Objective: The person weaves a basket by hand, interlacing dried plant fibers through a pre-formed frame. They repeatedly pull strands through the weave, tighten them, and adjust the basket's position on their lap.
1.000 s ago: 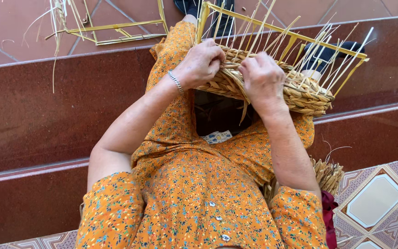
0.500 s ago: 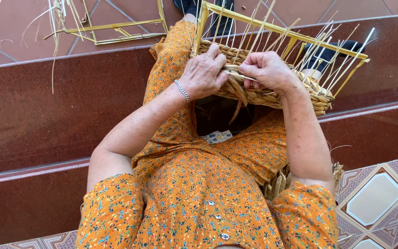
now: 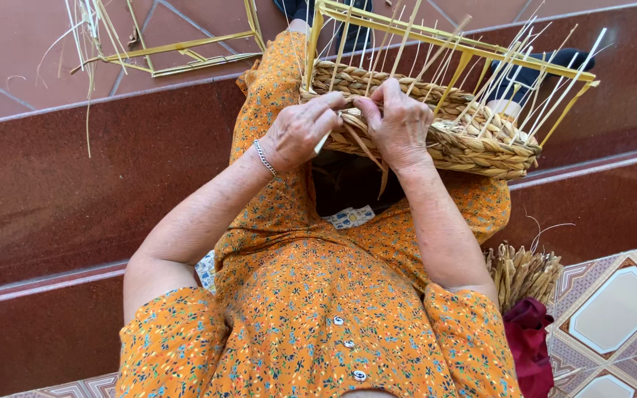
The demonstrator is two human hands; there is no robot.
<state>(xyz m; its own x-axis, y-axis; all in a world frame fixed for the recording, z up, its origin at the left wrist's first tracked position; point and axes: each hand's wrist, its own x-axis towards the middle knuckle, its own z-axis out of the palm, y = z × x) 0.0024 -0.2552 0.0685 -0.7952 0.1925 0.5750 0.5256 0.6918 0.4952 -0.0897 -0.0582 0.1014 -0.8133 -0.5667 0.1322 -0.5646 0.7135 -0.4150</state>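
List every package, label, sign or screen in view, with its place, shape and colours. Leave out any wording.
Label: on the lap, below the basket both hands work on; small flat rectangle, white with blue print, partly tucked in the orange dress folds.
No packages, signs or screens show.

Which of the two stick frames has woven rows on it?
The frame under both hands, left hand and right hand; the frame on the floor is bare sticks.
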